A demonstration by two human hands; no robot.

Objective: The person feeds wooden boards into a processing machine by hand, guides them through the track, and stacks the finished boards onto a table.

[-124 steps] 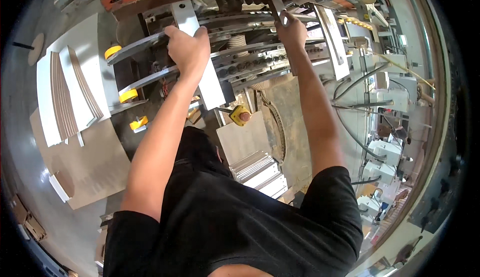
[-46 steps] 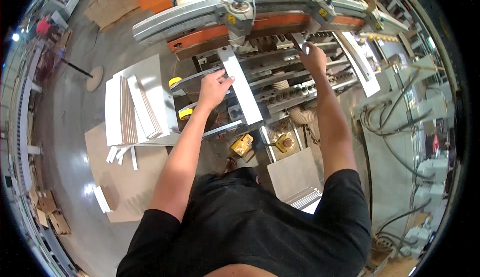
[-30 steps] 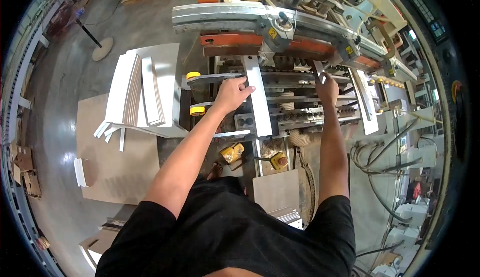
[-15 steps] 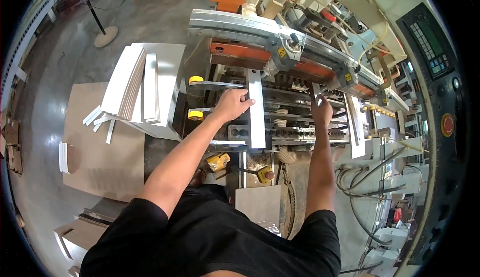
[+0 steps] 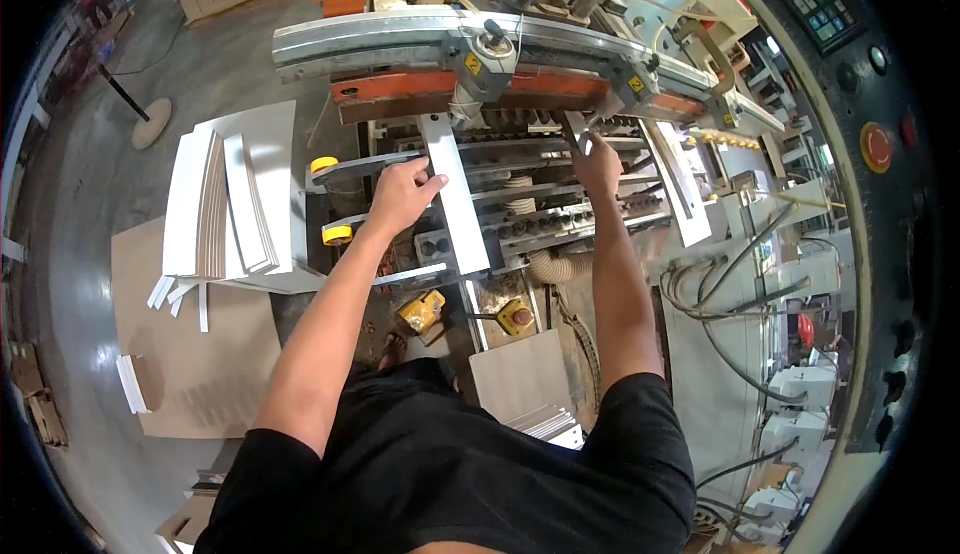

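Note:
A long white board strip (image 5: 455,194) lies crosswise on the rails of a machine. At its left edge is my left hand (image 5: 402,197), fingers bent at the edge and thumb on the strip's top face. Further right, my right hand (image 5: 598,167) is closed at the near end of a narrow dark metal bar (image 5: 574,128); its fingertips are partly hidden. Right of that hand lies another white strip (image 5: 680,186), which neither hand touches.
A metal beam (image 5: 390,39) with clamp units (image 5: 487,62) crosses behind my hands. White boards (image 5: 192,204) are stacked at left, beside a brown sheet (image 5: 215,374) on the floor. A control panel with a red button (image 5: 876,147) stands at right. A yellow switch box (image 5: 515,316) sits below the rails.
My view has turned, so the machine appears further left and slightly higher. Both hands keep about the same places, the left at the white strip and the right at the dark bar.

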